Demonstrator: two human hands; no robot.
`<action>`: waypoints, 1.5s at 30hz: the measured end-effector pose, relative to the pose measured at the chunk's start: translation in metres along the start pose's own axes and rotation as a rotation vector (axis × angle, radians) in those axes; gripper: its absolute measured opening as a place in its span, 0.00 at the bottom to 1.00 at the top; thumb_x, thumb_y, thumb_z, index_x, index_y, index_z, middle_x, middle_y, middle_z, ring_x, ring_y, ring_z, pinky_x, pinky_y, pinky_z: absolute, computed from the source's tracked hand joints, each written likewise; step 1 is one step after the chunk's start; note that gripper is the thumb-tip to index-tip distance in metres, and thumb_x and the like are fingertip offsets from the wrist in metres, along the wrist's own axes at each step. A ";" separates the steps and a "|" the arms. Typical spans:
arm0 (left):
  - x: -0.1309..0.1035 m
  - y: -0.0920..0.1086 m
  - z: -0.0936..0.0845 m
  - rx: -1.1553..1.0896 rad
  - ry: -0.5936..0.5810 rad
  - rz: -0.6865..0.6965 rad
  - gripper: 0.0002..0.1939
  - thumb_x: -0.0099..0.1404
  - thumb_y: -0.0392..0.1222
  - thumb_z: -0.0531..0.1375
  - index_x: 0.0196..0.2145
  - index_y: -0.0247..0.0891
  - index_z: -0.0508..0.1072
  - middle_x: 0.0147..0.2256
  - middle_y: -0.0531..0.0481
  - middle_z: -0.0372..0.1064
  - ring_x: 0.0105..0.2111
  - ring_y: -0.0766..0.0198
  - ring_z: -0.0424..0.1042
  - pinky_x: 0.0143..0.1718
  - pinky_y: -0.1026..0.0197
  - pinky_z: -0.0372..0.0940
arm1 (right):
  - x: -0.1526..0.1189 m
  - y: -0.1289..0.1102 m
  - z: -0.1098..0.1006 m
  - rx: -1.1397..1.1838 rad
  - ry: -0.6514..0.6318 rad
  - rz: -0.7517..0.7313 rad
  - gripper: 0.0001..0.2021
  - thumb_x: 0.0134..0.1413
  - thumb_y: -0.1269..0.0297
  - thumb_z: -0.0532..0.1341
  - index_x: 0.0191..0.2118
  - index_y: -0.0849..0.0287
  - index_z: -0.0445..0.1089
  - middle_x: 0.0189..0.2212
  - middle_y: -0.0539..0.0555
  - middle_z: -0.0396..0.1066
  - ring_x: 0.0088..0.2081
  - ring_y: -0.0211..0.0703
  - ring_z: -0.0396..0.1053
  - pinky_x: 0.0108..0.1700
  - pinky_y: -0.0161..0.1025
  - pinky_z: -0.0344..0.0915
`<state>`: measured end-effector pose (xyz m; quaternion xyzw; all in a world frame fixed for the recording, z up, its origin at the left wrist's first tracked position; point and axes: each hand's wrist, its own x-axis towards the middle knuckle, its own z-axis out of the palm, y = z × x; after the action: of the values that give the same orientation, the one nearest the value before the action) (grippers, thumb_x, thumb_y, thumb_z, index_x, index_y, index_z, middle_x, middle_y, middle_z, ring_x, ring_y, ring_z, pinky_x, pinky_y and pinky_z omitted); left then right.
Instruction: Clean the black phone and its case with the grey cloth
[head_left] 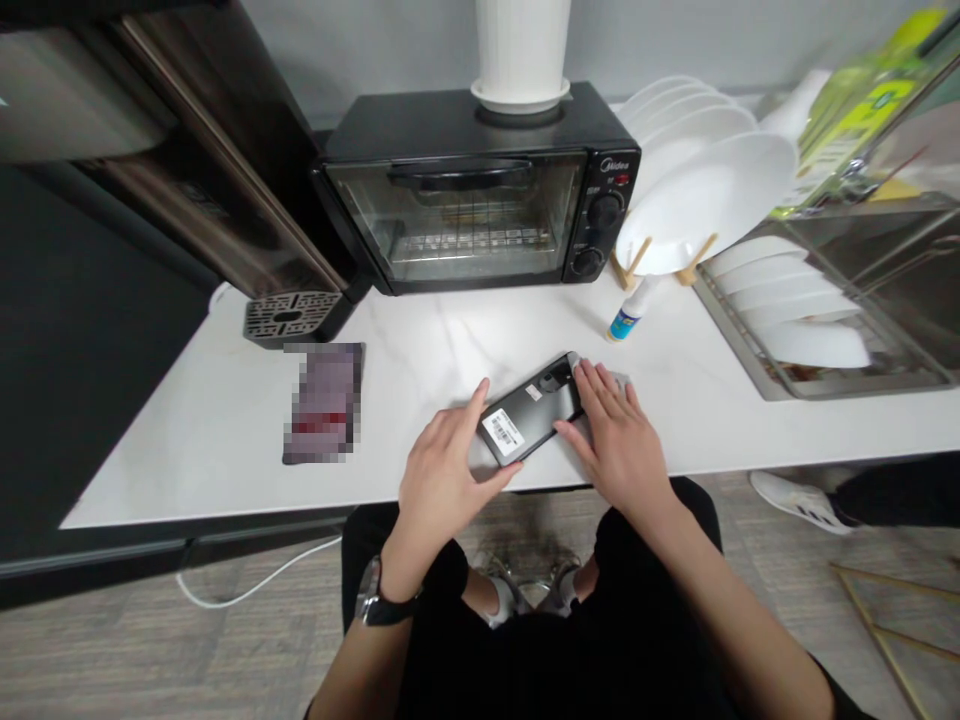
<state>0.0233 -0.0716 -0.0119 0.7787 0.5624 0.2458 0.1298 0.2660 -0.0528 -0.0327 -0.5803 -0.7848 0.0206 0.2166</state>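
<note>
A dark, glossy smartphone (pixel 546 412) lies back side up on the white counter, tilted up toward the right. It bears a white barcode label (pixel 504 430), and its camera block is at the far end. My left hand (pixel 444 460) grips the near left end, thumb and fingers on opposite edges. Over the right end lies my right hand (pixel 616 430), fingers pressed together on a piece of grey cloth (pixel 622 380). Only bits of the cloth show beyond the fingers. Behind the right hand, a small white spray bottle (pixel 627 318) with a blue label stands on the counter.
A black toaster oven (pixel 480 220) with a white pot (pixel 523 50) on top stands at the back. Plates (pixel 709 190) fill a rack beside a sink with bowls (pixel 814 345). At left are a drink machine (pixel 292 315) and a blurred flat packet (pixel 326 400).
</note>
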 end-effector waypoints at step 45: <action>0.000 -0.004 -0.002 -0.040 -0.024 -0.008 0.52 0.64 0.42 0.68 0.77 0.46 0.44 0.59 0.42 0.72 0.56 0.48 0.72 0.59 0.45 0.69 | 0.004 -0.073 0.007 0.145 -0.120 -0.296 0.37 0.72 0.44 0.50 0.73 0.70 0.58 0.74 0.62 0.55 0.75 0.53 0.56 0.76 0.55 0.60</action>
<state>0.0190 -0.0705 -0.0118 0.7766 0.5590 0.2468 0.1530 0.1964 -0.0711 -0.0168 -0.4387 -0.8698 0.0799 0.2113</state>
